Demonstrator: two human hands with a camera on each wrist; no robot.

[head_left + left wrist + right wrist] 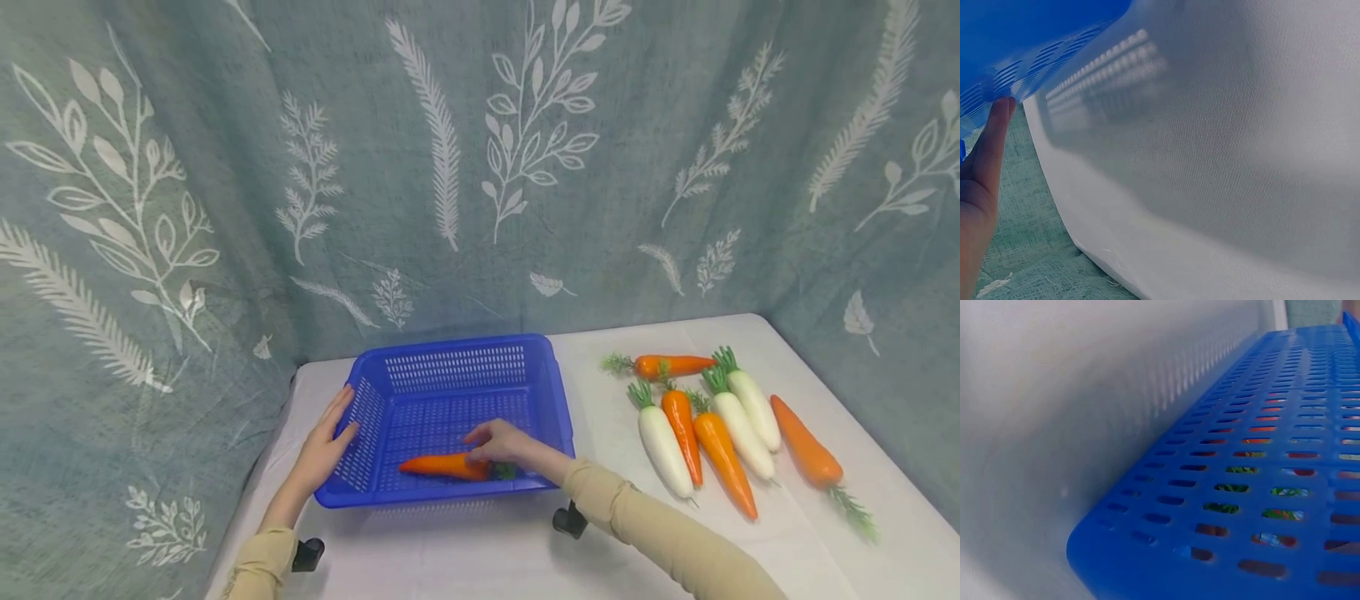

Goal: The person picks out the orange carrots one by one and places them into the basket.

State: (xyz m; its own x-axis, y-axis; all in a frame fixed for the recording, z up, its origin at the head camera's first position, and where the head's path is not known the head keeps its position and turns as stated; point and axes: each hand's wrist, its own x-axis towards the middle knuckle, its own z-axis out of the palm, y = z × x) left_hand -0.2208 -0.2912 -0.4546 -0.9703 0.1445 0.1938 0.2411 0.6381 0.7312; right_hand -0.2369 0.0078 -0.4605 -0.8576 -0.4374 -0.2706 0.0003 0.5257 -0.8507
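Note:
In the head view, a blue slotted basket (461, 400) stands on the white table. My left hand (322, 450) rests against its left side, fingers extended over the rim and thumb apart; the left wrist view shows that hand (982, 187) against the basket wall (1035, 37). Inside, close to the front wall, one orange carrot (442, 466) lies sideways with its tip to the left. My right hand (502, 442) grips its thick end from above, beside the green top (504, 472). Through the slots of the basket (1210, 456), the right wrist view shows only bits of orange and green.
Right of the basket lie several loose vegetables: an orange carrot (675, 365) at the back, white radishes (665, 450) and more carrots in the middle, and a carrot (806, 442) farthest right. A patterned green curtain (465, 167) hangs behind the table (420, 558).

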